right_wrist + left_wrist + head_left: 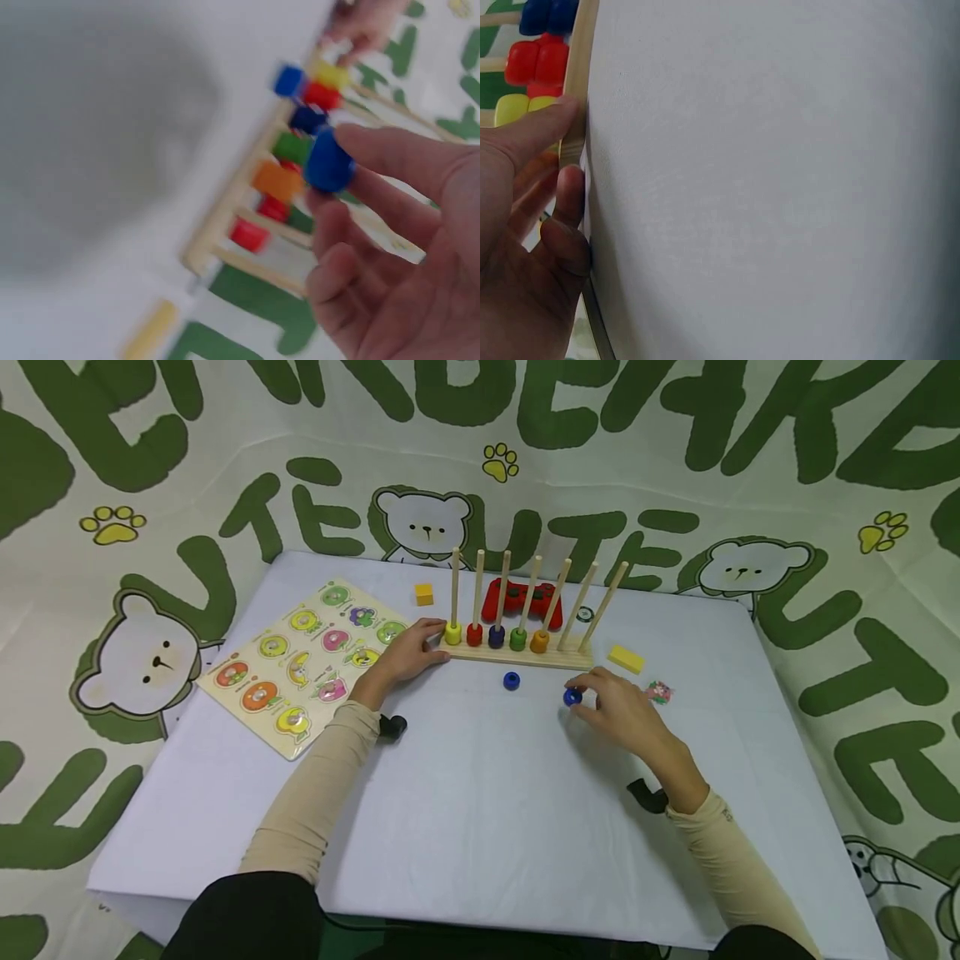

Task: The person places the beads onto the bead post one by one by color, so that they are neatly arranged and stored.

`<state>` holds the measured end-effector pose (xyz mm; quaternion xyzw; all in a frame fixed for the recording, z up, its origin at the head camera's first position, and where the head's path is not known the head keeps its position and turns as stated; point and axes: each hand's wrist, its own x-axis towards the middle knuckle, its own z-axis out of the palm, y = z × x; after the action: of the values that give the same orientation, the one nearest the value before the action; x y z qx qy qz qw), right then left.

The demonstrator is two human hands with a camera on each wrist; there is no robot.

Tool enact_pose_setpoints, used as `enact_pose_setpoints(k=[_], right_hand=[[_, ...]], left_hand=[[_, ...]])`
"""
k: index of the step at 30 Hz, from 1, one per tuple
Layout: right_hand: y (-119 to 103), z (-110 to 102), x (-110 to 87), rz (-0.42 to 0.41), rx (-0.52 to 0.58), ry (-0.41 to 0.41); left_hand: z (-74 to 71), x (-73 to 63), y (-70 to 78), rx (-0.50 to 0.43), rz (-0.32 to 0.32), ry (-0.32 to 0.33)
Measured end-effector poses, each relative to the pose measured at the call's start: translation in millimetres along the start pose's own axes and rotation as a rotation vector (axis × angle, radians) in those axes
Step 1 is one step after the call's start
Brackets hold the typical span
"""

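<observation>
My left hand point(402, 657) grips the left end of a wooden peg rack point(517, 656), thumb on its base in the left wrist view. Several upright rods rise from it. Yellow point(453, 634), red point(474, 635), dark blue point(497, 637), green point(517, 639) and orange point(539, 642) beads sit on the left rods; the two rightmost rods are bare. My right hand point(626, 714) pinches a blue bead point(328, 161) between thumb and fingers, in front of the rack's right end. Another blue bead point(512, 681) lies on the cloth before the rack.
A fruit puzzle board point(288, 747) lies at left. Behind the rack sit a red game controller point(522, 602) and an orange cube point(423, 594). A yellow block point(626, 659) and a small pink-green piece point(660, 692) lie right of it. White cloth point(510, 827) covers the table.
</observation>
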<state>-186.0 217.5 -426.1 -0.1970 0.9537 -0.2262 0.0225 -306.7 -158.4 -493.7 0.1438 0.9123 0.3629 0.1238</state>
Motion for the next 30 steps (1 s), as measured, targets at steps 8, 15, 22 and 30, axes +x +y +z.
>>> enact_pose_setpoints(k=[8, 15, 22, 30], right_hand=[[-12.0, -62.1, 30.2, -0.046, 0.037, 0.423], [-16.8, -81.4, 63.0, -0.082, 0.023, 0.576], [-13.9, -80.2, 81.2, -0.082, 0.012, 0.583], [-13.5, -76.8, 88.0, -0.014, 0.003, 0.519]], left_hand=[[-1.8, 0.7, 0.9, 0.002, -0.005, -0.005], [-0.1, 0.5, -1.8, -0.002, 0.002, 0.001], [1.3, -0.5, 1.6, -0.010, 0.006, -0.001], [0.2, -0.8, -0.3, 0.001, 0.007, -0.002]])
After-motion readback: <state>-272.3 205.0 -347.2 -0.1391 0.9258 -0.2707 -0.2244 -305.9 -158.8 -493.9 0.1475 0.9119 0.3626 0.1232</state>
